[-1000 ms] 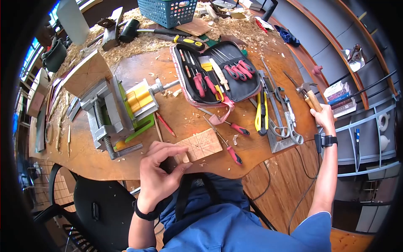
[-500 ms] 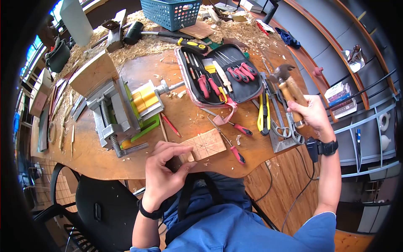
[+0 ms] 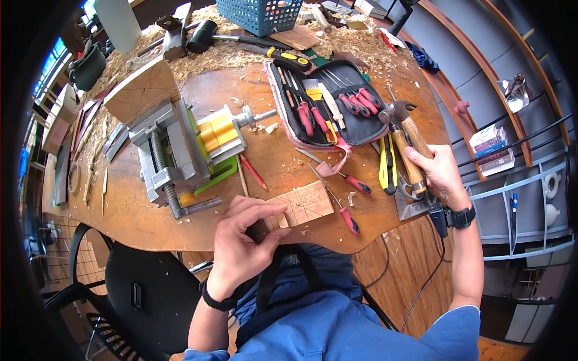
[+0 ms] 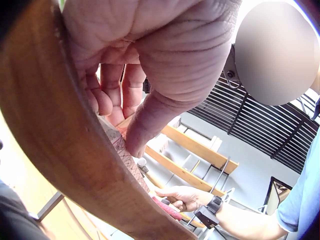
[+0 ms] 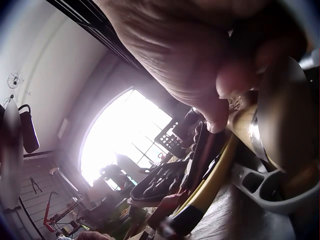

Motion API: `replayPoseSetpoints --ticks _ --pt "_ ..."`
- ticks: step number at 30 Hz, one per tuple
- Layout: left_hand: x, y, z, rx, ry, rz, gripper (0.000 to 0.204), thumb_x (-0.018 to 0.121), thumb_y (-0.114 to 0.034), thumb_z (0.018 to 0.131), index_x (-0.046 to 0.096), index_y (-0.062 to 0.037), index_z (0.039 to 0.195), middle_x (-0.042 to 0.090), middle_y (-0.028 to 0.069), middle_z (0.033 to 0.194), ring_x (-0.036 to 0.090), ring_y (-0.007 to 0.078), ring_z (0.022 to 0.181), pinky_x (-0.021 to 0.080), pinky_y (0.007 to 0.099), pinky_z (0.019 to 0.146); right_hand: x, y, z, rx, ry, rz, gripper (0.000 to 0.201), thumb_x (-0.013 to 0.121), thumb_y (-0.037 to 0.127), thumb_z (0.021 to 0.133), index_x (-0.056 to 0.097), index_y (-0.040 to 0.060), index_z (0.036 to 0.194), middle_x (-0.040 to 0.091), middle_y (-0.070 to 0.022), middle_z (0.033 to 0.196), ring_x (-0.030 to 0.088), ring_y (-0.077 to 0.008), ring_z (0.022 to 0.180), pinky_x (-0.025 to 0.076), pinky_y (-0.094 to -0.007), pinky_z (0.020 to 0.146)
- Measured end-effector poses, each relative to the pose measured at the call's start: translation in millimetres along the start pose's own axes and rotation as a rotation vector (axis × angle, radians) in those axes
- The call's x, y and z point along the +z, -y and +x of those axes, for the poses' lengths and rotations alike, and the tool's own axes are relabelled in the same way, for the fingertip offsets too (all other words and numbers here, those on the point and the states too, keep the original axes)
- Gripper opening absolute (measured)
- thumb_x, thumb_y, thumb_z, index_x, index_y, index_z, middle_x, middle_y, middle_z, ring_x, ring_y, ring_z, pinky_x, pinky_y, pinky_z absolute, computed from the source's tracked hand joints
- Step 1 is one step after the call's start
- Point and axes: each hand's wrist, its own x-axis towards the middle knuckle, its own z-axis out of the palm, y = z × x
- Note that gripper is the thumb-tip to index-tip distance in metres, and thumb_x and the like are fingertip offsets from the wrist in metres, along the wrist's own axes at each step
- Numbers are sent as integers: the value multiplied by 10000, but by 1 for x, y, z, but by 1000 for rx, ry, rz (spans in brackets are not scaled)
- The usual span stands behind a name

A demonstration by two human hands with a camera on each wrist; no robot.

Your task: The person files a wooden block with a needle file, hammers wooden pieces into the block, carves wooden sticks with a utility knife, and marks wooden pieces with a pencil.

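Note:
On the bench's front edge lies a wooden block with pencil lines crossing its top. My left hand is at its left end, thumb and index finger pinching a small pale wood piece. In the left wrist view, the left hand hangs over the lined block. My right hand grips a hammer and a second wooden handle with a metal ring, above scissors at the right. The right wrist view shows the right hand close, with a wooden handle beside it.
A metal vise stands left of the block. Behind lie an open tool case, a black mallet and a blue basket among shavings. A red pencil, pink-handled tools and a yellow cutter lie nearer.
My right hand has lifted the hammer from the bench's right side and brought it left, with the second wooden handle also in its grip. My left hand keeps its pinch at the block.

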Motion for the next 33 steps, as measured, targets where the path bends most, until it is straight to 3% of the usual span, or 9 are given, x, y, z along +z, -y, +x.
replayPoseSetpoints --ticks 3,5,8,11,14,16,17,21,33 --pt "0 0 0 -2 -4 1 379 936 -2 718 835 -36 1082 799 98 1037 690 244 973 535 341 882 2 -4 -2 -91 -55 33 342 862 328 983 804 -3 919 662 29 691 520 -21 530 386 -237 474" --pt "1 0 0 -12 -5 1 374 933 1 721 835 -38 1079 799 97 1038 692 246 974 534 342 885 0 8 -19 -257 -203 -168 343 829 307 1014 782 -18 919 646 43 690 528 -21 588 410 -239 534" --pt "-1 2 3 -6 9 18 403 886 29 730 827 -63 1118 783 111 1040 692 290 974 554 376 870 7 16 -49 -329 -283 -26 306 785 270 1048 768 -32 1001 653 45 753 530 -23 652 425 -244 579" --pt "0 5 2 58 6 13 371 868 22 738 817 -56 1097 792 114 1042 700 317 983 558 408 876 32 29 -94 -390 -166 9 258 742 230 1077 715 -18 1140 685 21 878 559 -34 736 445 -250 608" --pt "1 8 2 47 -7 -14 371 908 16 718 835 -54 1075 805 98 1035 700 265 968 537 367 896 61 33 -116 -913 -200 -289 249 802 181 1001 690 -11 1114 729 -105 863 712 -228 704 525 -319 644" --pt "0 6 1 29 -16 -6 389 878 37 712 837 -61 1086 807 95 1038 703 263 969 546 363 880 74 41 -127 -982 -118 -298 278 837 173 950 694 -3 1111 732 -147 873 742 -305 711 550 -357 656" --pt "0 6 1 8 3 -15 405 852 54 705 839 -65 1092 807 94 1038 705 262 974 552 360 872 78 42 -129 -1038 -119 -301 323 875 167 912 709 -6 1129 749 -136 886 749 -294 722 570 -367 663" --pt "-2 6 2 -11 26 -33 461 782 97 684 842 -70 1109 799 97 1044 711 264 1001 564 358 865 89 46 -115 -1165 -56 -319 409 899 103 846 749 -27 1203 766 -147 905 769 -299 757 601 -366 669" --pt "0 7 2 17 16 -36 419 796 93 719 835 -51 1110 788 103 1044 703 275 1007 568 369 875 92 48 -105 -1212 -51 -298 435 881 35 822 769 -58 1232 761 -147 864 751 -286 731 590 -359 671"
